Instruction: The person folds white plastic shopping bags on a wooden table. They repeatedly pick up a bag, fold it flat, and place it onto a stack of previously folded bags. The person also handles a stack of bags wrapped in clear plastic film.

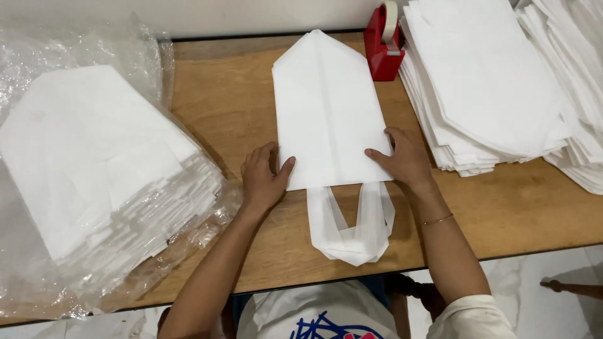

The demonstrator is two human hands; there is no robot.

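Single view, head-worn camera: looks steeply down and forward from above the wearer's chest onto a wooden table (502, 207), close range. Wearer's forearms enter from the lower edge; wall strip along the top; floor at lower right.

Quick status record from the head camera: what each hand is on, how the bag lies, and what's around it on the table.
left hand: flat at the lower left edge of the white bag
right hand: flat on the bag's lower right corner
bag: lies flat, pointed end away, handles toward the person
table: wooden
left side: white stack in clear plastic wrap
right side: stacks of white bags
behind bag: red tape dispenser
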